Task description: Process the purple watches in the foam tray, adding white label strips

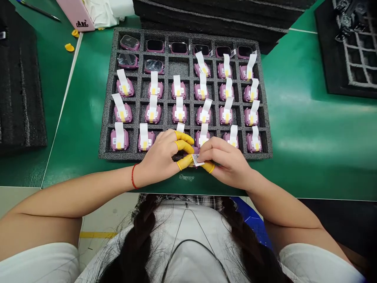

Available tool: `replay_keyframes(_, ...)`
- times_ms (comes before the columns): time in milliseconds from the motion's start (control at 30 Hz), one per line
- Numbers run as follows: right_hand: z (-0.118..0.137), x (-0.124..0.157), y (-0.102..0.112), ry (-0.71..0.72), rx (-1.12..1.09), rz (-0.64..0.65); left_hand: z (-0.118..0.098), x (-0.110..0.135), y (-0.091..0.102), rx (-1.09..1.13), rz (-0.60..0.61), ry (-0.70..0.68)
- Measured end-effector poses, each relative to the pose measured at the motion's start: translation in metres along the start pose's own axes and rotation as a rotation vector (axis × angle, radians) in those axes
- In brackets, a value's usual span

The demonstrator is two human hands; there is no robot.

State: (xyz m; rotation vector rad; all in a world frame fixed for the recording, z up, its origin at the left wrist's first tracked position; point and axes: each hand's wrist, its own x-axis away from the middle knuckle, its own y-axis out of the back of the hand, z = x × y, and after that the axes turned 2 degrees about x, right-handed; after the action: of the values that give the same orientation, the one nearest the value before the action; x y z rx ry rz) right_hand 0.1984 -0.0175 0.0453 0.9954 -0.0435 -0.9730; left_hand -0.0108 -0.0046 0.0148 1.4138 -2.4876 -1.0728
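Counter: a green counter [303, 78] is carrying the work.
Tray: a grey foam tray [182, 33] is holding rows of pink smartwatches [179, 113] (most are trailing white tags).
Hands: the left hand [159, 153] and right hand [226, 163] are meeting at the tray's near edge, both grips closed.
Fingers: yellow finger cots [184, 137] are gripping a mostly hidden smartwatch [196, 150], while the right hand is pinching a small barcode label [196, 159].

green mat [303, 70] right of tray [188, 33], foam stack [212, 15] behind

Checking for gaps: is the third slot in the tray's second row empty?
Empty: the foam slot holds nothing, unlike the pink watch beside it.
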Motion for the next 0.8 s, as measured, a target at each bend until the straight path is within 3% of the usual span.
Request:
replay_keyframes(133, -0.0021, -0.0013, 0.0028, 0.06, 0.073, 0.046, 0.0003, 0.0002, 0.0016, 0.028, 0.01, 0.02)
replay_keyframes(400, -0.0032, 0.0001, 0.0023, -0.063, -0.018, 0.075, 0.0017, 0.0009, 0.0024, 0.043, 0.028, -0.005)
replay_keyframes(800, 0.0041, 0.0022, 0.0019, 0.052, 0.28, 0.014, 0.0022, 0.0014, 0.0, 0.026, 0.015, -0.012)
